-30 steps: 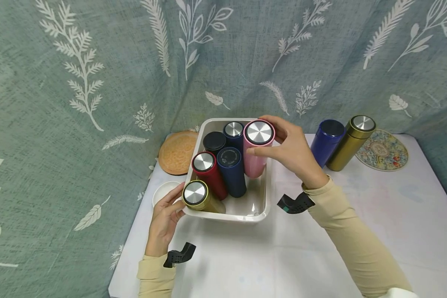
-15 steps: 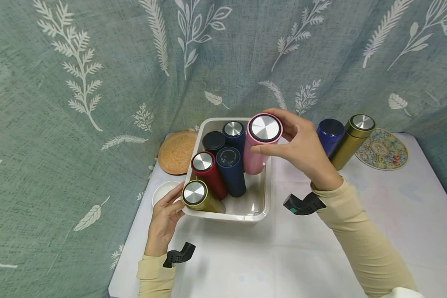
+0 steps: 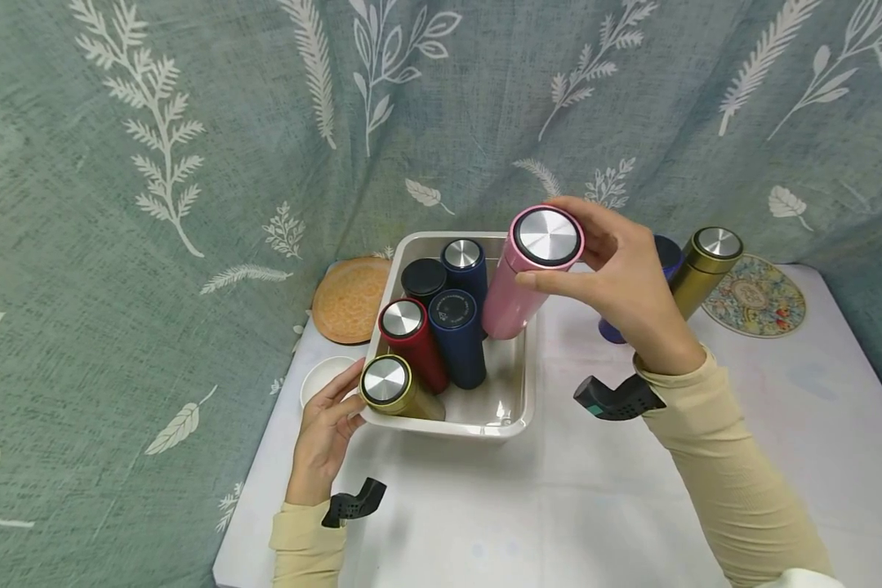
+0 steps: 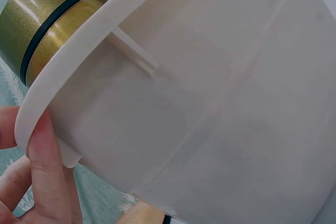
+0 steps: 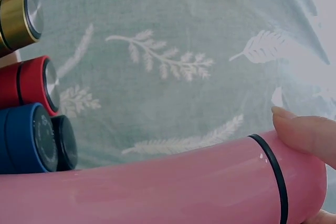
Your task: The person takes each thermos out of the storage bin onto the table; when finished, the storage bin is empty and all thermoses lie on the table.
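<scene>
While the right hand [image 3: 621, 273] is gripping the pink bottle [image 3: 518, 282] by its cap, tilted above the tub's [image 3: 510, 420] right rim, lifting straight is best; the left hand [image 3: 327, 429] is clasping the near-left corner, steadying.

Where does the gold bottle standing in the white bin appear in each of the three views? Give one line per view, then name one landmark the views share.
Head view: gold bottle stands in the near-left corner of the white bin, beside the left hand.
Left wrist view: top left, behind the bin's rim.
Right wrist view: top-left corner, above the red bottle.
Shared landmark: the gold bottle's dark band below its cap.
</scene>
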A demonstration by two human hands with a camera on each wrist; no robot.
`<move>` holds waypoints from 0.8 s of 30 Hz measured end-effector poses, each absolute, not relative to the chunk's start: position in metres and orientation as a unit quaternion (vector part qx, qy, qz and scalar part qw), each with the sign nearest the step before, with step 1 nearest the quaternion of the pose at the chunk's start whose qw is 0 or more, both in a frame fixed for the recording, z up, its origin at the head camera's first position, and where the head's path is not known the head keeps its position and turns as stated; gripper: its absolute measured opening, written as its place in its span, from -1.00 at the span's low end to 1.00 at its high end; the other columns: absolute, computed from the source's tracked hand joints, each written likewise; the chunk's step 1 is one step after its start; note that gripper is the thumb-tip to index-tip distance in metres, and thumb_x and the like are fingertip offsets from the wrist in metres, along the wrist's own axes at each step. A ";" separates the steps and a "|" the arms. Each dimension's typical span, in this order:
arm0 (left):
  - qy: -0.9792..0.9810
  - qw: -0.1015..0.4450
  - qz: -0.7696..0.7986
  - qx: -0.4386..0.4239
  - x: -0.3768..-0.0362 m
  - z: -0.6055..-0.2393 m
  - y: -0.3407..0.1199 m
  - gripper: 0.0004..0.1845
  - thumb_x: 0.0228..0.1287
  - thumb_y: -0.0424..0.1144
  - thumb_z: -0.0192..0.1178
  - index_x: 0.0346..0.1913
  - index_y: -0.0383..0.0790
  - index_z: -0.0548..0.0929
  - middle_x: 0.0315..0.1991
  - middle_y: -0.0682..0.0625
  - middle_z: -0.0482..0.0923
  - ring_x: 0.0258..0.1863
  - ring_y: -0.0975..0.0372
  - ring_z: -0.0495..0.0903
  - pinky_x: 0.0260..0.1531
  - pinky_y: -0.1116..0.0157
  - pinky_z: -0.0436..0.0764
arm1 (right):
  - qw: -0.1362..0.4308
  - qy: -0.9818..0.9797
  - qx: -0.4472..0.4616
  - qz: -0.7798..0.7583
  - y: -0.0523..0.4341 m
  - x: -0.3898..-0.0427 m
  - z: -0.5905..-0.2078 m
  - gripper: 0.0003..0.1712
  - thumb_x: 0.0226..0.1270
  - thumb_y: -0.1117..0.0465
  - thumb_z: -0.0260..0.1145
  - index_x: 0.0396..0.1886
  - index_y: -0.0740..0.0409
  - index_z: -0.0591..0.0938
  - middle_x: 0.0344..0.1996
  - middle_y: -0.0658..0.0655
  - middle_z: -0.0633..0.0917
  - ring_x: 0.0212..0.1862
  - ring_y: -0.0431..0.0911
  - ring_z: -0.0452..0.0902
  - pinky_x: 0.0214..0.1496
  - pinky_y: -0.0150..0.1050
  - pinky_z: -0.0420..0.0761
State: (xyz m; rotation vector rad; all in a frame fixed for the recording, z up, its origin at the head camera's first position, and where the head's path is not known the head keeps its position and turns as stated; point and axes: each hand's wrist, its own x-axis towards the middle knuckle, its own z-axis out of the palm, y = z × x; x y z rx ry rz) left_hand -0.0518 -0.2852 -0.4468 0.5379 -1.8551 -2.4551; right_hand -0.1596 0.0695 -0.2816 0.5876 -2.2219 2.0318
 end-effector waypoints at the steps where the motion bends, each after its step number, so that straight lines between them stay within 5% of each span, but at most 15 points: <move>1: -0.594 0.008 -0.785 0.172 -0.052 -0.447 -0.285 -0.41 0.31 -0.56 0.11 0.42 -0.33 0.42 0.00 0.14 0.67 -0.32 0.42 0.68 -0.34 0.47 0.65 | 0.039 -0.722 0.192 0.664 0.070 -0.159 -0.280 -0.23 -0.03 0.31 0.64 0.26 0.00 0.60 0.05 0.02 0.73 0.04 -0.11 0.68 0.11 -0.42 0.62; 24: -0.596 0.008 -0.785 0.167 -0.053 -0.447 -0.285 -0.38 0.31 -0.58 0.09 0.45 -0.41 0.33 -0.01 0.16 0.69 -0.30 0.41 0.69 -0.33 0.45 0.66 | 0.094 -0.699 0.127 0.697 0.105 -0.168 -0.285 -0.21 -0.13 0.42 0.65 0.22 0.10 0.63 0.05 0.04 0.71 0.00 -0.13 0.68 -0.02 -0.50 0.65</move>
